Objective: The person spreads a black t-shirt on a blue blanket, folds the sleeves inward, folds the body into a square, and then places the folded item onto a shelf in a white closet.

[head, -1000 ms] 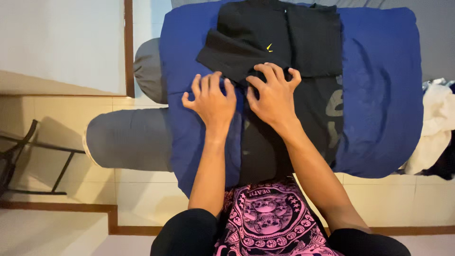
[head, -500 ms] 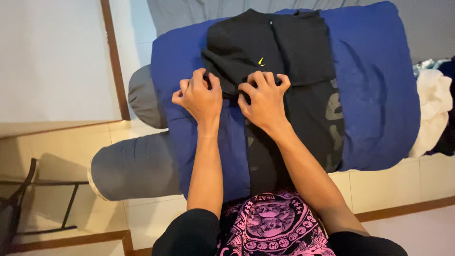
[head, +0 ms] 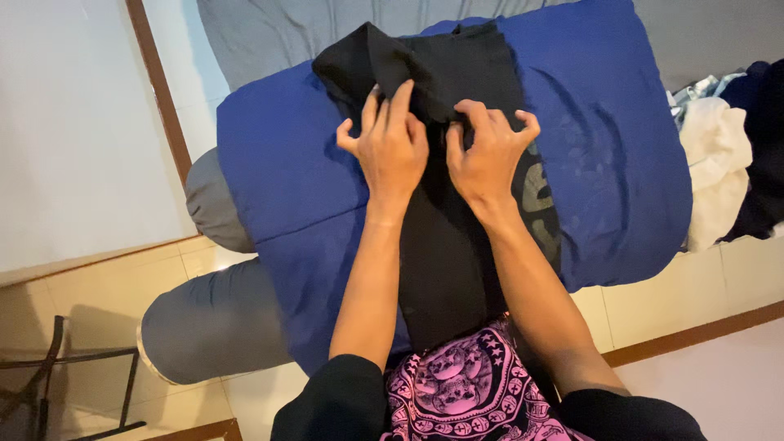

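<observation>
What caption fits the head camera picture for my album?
Left hand and right hand grip a black shirt on a blue cushion.

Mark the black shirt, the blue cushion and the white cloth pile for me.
black shirt [head: 445, 261], head view, flat lower panel.
blue cushion [head: 290, 171], head view, bare left side.
white cloth pile [head: 717, 155], head view, middle of the heap.

A single view is given, taken from the head and aimed steeply downward. The forearms are seen close, entering from six o'clock toward twelve. The blue cushion [head: 621, 147] is framed centrally, within arm's reach.
</observation>
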